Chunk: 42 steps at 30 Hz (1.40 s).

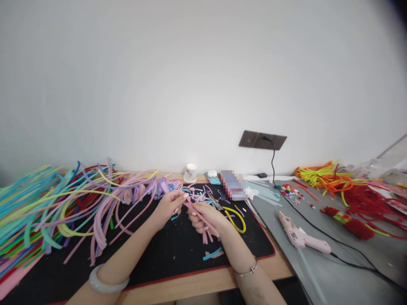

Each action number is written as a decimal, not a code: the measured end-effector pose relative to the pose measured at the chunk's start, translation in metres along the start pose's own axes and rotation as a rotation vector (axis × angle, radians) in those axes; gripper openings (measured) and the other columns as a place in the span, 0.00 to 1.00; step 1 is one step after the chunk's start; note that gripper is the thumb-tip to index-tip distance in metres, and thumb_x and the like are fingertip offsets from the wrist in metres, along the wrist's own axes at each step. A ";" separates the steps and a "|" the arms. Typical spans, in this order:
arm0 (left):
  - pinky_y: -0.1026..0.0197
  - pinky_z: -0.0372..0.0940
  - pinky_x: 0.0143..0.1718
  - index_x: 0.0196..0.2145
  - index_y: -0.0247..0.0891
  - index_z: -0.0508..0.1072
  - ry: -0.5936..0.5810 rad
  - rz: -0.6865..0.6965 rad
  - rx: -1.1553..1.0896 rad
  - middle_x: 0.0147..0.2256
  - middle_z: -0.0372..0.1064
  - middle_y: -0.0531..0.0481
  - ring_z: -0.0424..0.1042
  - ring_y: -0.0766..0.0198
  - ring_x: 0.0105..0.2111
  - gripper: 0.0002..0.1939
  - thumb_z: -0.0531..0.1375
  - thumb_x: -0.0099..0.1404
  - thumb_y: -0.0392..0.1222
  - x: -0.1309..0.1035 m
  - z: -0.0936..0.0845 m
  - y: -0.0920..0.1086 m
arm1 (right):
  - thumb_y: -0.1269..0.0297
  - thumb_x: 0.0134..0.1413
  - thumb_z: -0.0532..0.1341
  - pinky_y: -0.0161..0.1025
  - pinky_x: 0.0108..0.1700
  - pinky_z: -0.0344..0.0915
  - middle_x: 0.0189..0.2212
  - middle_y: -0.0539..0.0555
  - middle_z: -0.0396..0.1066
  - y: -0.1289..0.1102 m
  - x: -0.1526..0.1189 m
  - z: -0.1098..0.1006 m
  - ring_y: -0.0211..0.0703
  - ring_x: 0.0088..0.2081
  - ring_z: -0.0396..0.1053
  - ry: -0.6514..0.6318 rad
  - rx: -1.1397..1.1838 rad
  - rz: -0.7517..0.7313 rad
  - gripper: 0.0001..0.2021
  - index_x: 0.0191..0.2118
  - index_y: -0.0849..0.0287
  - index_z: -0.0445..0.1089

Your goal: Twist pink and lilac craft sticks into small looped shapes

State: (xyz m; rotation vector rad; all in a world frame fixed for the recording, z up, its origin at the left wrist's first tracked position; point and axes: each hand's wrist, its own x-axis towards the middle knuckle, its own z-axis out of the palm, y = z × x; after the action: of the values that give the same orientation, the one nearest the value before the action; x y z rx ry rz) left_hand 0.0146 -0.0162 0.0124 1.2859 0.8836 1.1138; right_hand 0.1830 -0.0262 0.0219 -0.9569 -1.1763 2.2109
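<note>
Both hands meet over the black mat (171, 254). My left hand (169, 207) pinches the upper end of some pink fuzzy strips (205, 221). My right hand (205, 217) is wrapped round the same strips, whose ends stick out below and to the right of its fingers. Beside my right hand lie scissors with yellow handles (237, 220). Short cut pieces in purple, pink and blue are scattered behind the hands, and a blue piece (212, 253) lies in front of my right hand.
Long coloured strips (63, 203) pile up at the left. A white cup (190, 173) stands by the wall. To the right are a pink glue gun (302, 239) with a black cord, small pompoms (288, 190), and red, orange and yellow strips (362, 207).
</note>
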 end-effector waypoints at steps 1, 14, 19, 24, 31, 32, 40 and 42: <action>0.68 0.45 0.17 0.23 0.38 0.61 -0.027 -0.018 -0.048 0.12 0.47 0.65 0.44 0.75 0.13 0.20 0.61 0.57 0.56 -0.001 0.000 0.001 | 0.56 0.63 0.48 0.29 0.16 0.35 0.13 0.41 0.46 0.000 0.000 -0.001 0.29 0.14 0.37 0.000 0.001 -0.007 0.18 0.24 0.58 0.55; 0.65 0.47 0.20 0.27 0.38 0.65 -0.100 -0.022 -0.120 0.14 0.49 0.62 0.45 0.74 0.15 0.13 0.59 0.62 0.48 -0.002 -0.003 -0.001 | 0.54 0.56 0.58 0.28 0.20 0.47 0.21 0.48 0.62 0.002 0.001 0.002 0.29 0.19 0.52 -0.055 0.109 0.021 0.16 0.25 0.60 0.58; 0.66 0.48 0.20 0.26 0.37 0.65 -0.117 -0.008 -0.099 0.14 0.51 0.62 0.47 0.74 0.15 0.14 0.60 0.62 0.49 -0.001 -0.004 -0.004 | 0.56 0.52 0.62 0.34 0.26 0.63 0.20 0.48 0.65 0.008 0.003 -0.005 0.35 0.22 0.62 -0.071 0.033 -0.092 0.12 0.31 0.60 0.64; 0.67 0.46 0.20 0.26 0.37 0.64 -0.128 -0.011 -0.067 0.13 0.52 0.62 0.51 0.73 0.15 0.16 0.60 0.61 0.52 0.000 -0.006 -0.005 | 0.61 0.49 0.65 0.31 0.23 0.60 0.17 0.43 0.56 0.006 -0.001 -0.005 0.30 0.18 0.53 -0.167 0.041 -0.108 0.11 0.35 0.62 0.67; 0.67 0.49 0.20 0.26 0.38 0.63 -0.167 -0.108 -0.133 0.15 0.55 0.62 0.49 0.74 0.14 0.17 0.62 0.58 0.54 0.002 -0.008 -0.001 | 0.57 0.58 0.56 0.28 0.16 0.32 0.15 0.39 0.44 0.001 -0.002 -0.008 0.26 0.15 0.35 0.011 -0.057 -0.078 0.14 0.26 0.60 0.60; 0.67 0.51 0.21 0.25 0.38 0.63 -0.174 -0.135 -0.141 0.15 0.56 0.61 0.50 0.74 0.14 0.18 0.62 0.57 0.54 0.003 -0.008 -0.001 | 0.57 0.58 0.56 0.29 0.16 0.32 0.14 0.39 0.44 0.001 -0.002 -0.009 0.26 0.15 0.34 0.046 -0.088 -0.095 0.15 0.25 0.59 0.59; 0.65 0.53 0.22 0.25 0.37 0.64 -0.321 -0.261 -0.128 0.17 0.60 0.57 0.55 0.72 0.16 0.18 0.58 0.61 0.55 0.002 -0.013 -0.004 | 0.59 0.57 0.57 0.29 0.15 0.32 0.12 0.39 0.43 -0.001 -0.007 -0.012 0.26 0.13 0.35 0.080 -0.263 -0.141 0.15 0.22 0.59 0.58; 0.65 0.53 0.21 0.25 0.37 0.64 -0.329 -0.266 -0.110 0.18 0.61 0.57 0.56 0.72 0.17 0.17 0.59 0.60 0.54 0.001 -0.013 -0.003 | 0.59 0.57 0.57 0.29 0.14 0.33 0.11 0.39 0.44 -0.002 -0.008 -0.012 0.26 0.13 0.35 0.089 -0.290 -0.151 0.15 0.22 0.59 0.59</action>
State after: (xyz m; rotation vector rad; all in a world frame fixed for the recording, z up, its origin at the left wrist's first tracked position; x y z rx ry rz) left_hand 0.0029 -0.0114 0.0077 1.1794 0.7104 0.7070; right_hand 0.1969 -0.0241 0.0214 -1.0299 -1.5020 1.8943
